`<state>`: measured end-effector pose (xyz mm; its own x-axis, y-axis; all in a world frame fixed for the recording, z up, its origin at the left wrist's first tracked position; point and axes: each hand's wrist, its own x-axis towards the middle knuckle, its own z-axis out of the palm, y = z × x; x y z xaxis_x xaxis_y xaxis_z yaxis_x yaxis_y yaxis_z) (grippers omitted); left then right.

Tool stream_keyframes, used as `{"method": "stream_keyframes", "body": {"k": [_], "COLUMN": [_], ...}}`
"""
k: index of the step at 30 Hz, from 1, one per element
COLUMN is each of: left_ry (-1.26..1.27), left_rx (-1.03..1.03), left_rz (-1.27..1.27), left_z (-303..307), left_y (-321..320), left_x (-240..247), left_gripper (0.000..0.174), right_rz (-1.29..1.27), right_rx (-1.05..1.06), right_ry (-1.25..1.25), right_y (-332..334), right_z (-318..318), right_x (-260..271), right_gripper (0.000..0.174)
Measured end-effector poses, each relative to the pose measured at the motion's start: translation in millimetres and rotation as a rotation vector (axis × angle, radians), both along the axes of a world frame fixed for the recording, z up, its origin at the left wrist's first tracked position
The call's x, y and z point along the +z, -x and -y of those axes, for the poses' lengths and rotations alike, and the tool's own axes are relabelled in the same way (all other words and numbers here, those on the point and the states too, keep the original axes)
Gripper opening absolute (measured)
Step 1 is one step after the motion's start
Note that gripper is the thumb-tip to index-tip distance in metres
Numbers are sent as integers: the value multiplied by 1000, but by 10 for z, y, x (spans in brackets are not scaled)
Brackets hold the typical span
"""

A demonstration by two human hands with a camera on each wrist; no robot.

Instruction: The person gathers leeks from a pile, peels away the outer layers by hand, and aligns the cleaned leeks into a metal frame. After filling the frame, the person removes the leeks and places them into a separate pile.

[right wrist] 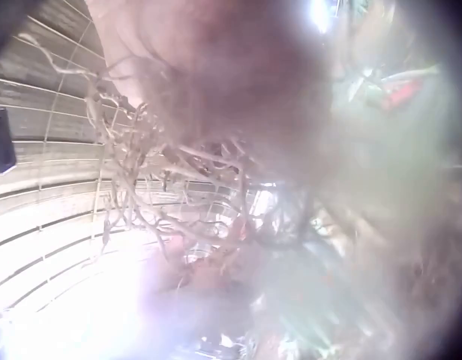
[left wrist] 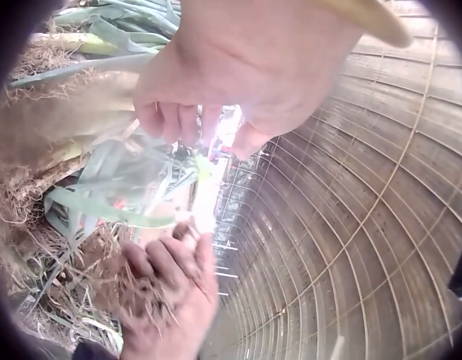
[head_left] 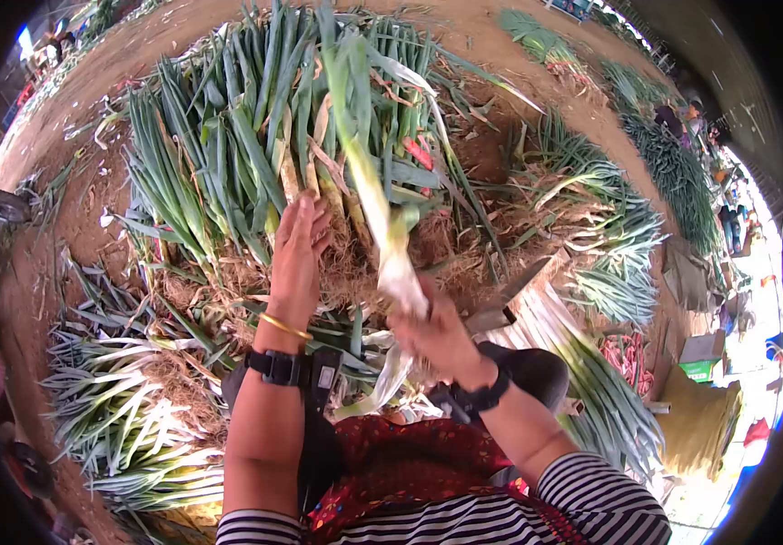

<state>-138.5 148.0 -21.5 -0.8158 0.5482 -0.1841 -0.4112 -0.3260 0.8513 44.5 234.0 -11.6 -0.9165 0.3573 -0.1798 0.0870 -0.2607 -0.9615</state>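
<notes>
My right hand grips a long leek around its white root end. The leek slants up and away, its green leaves over the large pile, and stringy roots hang beside the right hand in the right wrist view. My left hand holds nothing. Its fingers are loosely extended near the root ends of the unpeeled leeks. In the left wrist view the left hand is above the leek, with the right hand below it.
A bundle of clean white-stemmed leeks lies at my right, with a dark blade by its upper end. More leeks lie at lower left and others at right. Dry roots and trimmings cover the ground around my knees.
</notes>
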Motion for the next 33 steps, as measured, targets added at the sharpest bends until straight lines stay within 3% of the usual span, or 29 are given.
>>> {"method": "stream_keyframes", "body": {"k": [3,4,5,7,8,9,11,12,15,20,25,27,28,29,31,32,33], "left_ry": [-173,-148,-123,-118,-224,-330,-346,-362,-378,-390,-317,-319,-348,-378,-400,-456,-516], "left_rx": [-27,-77,-125,-154,-170,-184,-132,-81,21,142,411,433,416,400,395,353,308], "left_rz": [-35,-4,27,269,246,223,187,160,80,-4,-2,-32,4,40,101,143,189], "left_z": [55,101,138,181,237,297,403,447,557,762,906,1038,1131,1212,1374,1481,1555], "left_y": [-153,-211,-260,-384,-442,-501,-657,-735,-904,-869,-604,-385,-257,-149,11,61,78], "left_x": [117,136,152,143,101,54,171,245,463,804,772,623,521,445,330,319,290], "left_gripper": [50,50,50,30,25,20,18,17,15,20,27,28,31,33,31,31,31], "right_rz": [130,110,106,-283,-200,-206,312,309,208,-30,-271,-372,-246,-247,-435,-303,-295], "right_rx": [96,57,51,-23,12,8,178,178,-75,-74,-204,-199,9,12,15,76,50], "right_ry": [-33,-222,-217,-1503,-1616,-1615,-1169,-1163,-1177,-1267,-1382,-1015,-740,-733,-323,-274,-195], "right_y": [-567,-648,-747,-909,-997,-1012,-998,-965,-752,-610,-655,-729,-816,-876,-1004,-1205,-1283], "right_z": [371,472,487,483,501,526,554,580,666,662,639,661,649,667,716,638,625], "right_x": [-293,-347,-352,-266,-313,-301,-268,-246,-120,77,162,250,279,320,427,487,411], "right_gripper": [64,50,50,52,61,61,69,69,70,34,26,24,25,25,29,35,23]}}
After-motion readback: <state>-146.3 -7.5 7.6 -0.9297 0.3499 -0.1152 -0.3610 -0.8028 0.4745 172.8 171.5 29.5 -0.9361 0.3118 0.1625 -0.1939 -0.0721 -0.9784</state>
